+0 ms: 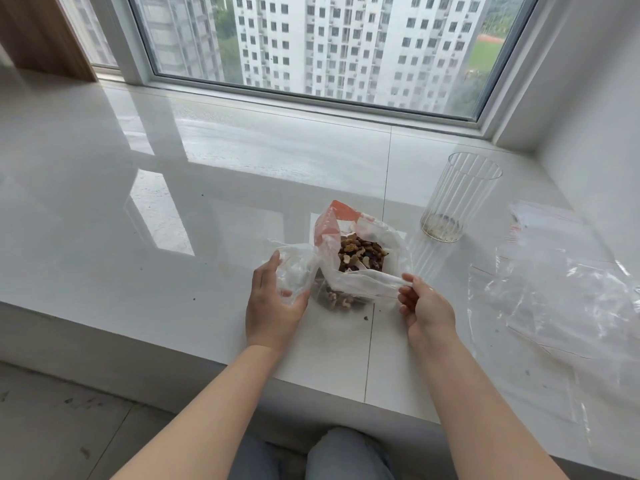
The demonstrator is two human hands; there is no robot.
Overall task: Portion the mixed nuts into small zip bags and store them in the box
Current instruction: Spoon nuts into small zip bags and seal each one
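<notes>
A clear plastic bag with an orange printed patch [360, 282] stands open on the white sill, and brown mixed nuts [362, 256] show inside it. My left hand [277, 303] grips the bag's left flap, fingers curled round the crumpled plastic. My right hand [424, 306] pinches the bag's front rim at its right end. More nuts show through the plastic low between my hands. A pile of clear zip bags [554, 292] lies flat to the right. No box is in view.
A ribbed clear glass cup [457, 199] with crumbs at its bottom stands upright behind and to the right of the bag. The white glossy sill [173, 209] runs to a window at the back. Its front edge drops off just above my knees.
</notes>
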